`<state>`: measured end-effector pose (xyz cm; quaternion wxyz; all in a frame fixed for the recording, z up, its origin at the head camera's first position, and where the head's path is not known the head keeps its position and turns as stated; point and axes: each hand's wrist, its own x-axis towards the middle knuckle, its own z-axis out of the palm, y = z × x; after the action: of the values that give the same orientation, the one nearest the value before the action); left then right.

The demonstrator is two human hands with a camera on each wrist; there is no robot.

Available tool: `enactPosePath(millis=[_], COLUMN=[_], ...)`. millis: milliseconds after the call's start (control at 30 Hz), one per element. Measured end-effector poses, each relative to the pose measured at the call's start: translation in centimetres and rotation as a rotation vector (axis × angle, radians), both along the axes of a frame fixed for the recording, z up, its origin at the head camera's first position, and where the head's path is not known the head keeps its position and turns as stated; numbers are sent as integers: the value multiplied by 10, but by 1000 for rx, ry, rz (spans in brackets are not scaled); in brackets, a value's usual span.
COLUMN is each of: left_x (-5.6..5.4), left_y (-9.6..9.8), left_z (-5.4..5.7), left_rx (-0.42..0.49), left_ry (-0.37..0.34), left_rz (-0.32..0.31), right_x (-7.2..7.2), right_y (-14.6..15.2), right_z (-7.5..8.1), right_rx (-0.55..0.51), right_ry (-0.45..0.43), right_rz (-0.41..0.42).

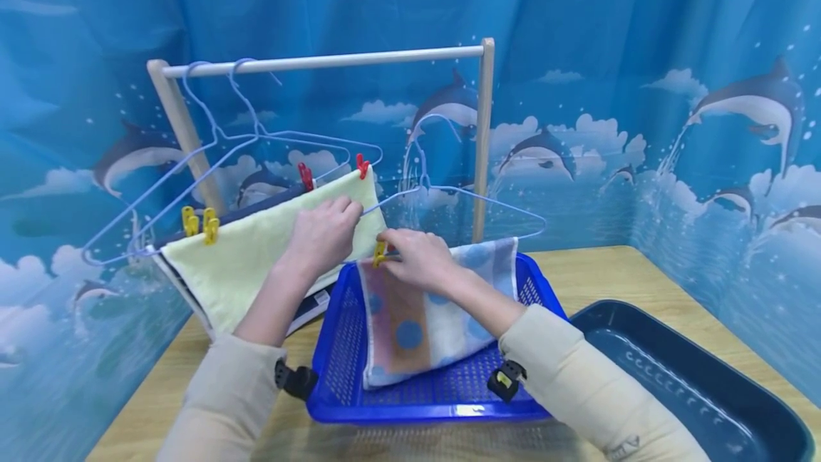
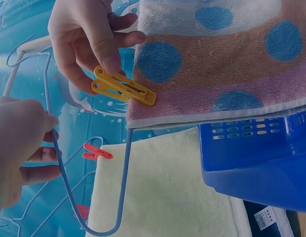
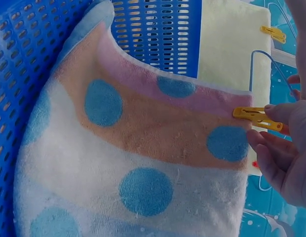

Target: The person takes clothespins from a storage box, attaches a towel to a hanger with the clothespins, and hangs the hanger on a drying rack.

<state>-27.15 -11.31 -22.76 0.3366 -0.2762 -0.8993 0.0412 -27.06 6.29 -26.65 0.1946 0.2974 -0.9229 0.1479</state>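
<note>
A polka-dot towel (image 1: pixel 410 312) with pink, brown and white bands hangs from a light-blue hanger (image 1: pixel 490 199) over the blue basket. My right hand (image 1: pixel 420 259) pinches a yellow clothespin (image 3: pixel 256 117), whose jaws are on the towel's corner at the hanger's bar. With thumb and fingers, my left hand (image 2: pixel 19 148) holds the bent end of that same hanger's wire, a short way from the clothespin. Behind my left hand, a pale yellow towel (image 1: pixel 256 255) hangs on another hanger with yellow and red clothespins.
A rack with a white rail (image 1: pixel 321 61) and wooden posts carries two hangers, a dark cloth (image 1: pixel 256 207) behind the pale towel. The blue basket (image 1: pixel 410 413) stands at the table's middle. A dark tray (image 1: pixel 680 376) lies to its right. A dolphin-print curtain (image 1: pixel 577 41) surrounds the table.
</note>
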Motion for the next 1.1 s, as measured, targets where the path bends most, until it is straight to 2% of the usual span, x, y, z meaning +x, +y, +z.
enactPosePath(millis=[233,433,500,900,1100], left_x=[0,2,2,2,1], left_y=[-1,0,-1,-2,-2], left_z=[0,0,1,-1,-2], left_rx=[3,4,9,-1,-4], left_ry=[-7,-19,-22,-30,-13], left_rz=[-1,15,14,11,2], right_x=[4,11,13,27,34], right_y=[7,20,26,82,114], right_z=[7,18,22,34,34], right_rx=[92,89,91,97,57], right_ry=[-38,-123,-129,-14,-21], right_rz=[30,54,62,64,22])
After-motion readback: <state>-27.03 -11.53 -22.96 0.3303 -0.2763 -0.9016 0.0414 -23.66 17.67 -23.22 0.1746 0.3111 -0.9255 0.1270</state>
